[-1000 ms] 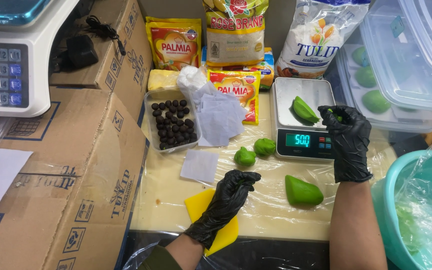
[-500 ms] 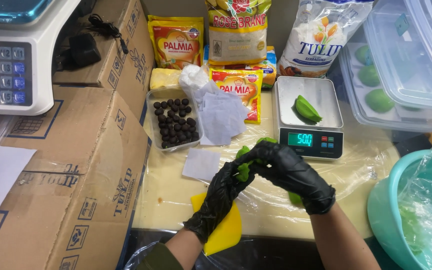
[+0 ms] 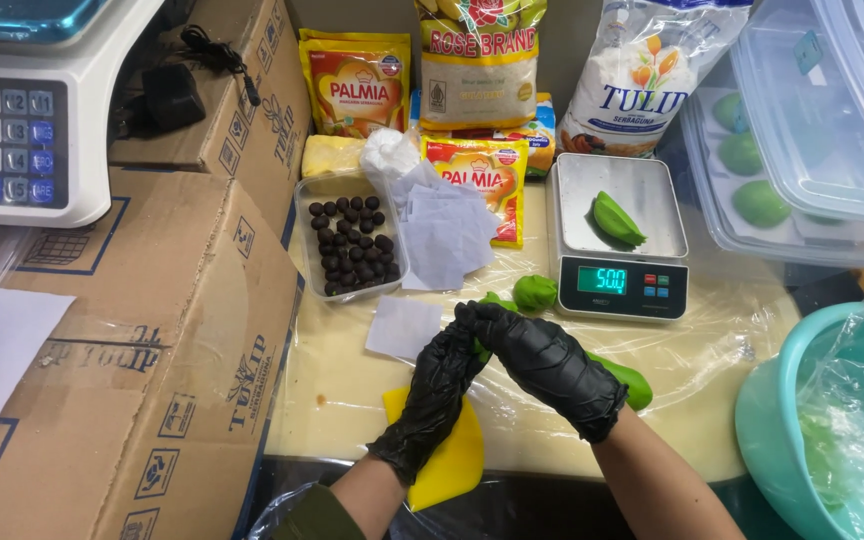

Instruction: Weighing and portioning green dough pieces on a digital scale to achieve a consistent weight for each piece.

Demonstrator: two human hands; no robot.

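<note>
Both gloved hands, left hand and right hand, pinch one green dough piece mid-frame; I'd squeeze evenly, close above the counter.

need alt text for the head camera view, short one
Two black-gloved hands, left hand and right hand, press a green dough piece together over a plastic-covered table. Behind them, a small digital scale holds another green piece.

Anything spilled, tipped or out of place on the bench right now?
Nothing stands out. The left hand and right hand, both in black gloves, meet over a green dough piece. The small scale sits level with one green piece on its pan; the tray of dark balls looks tidy.
</note>
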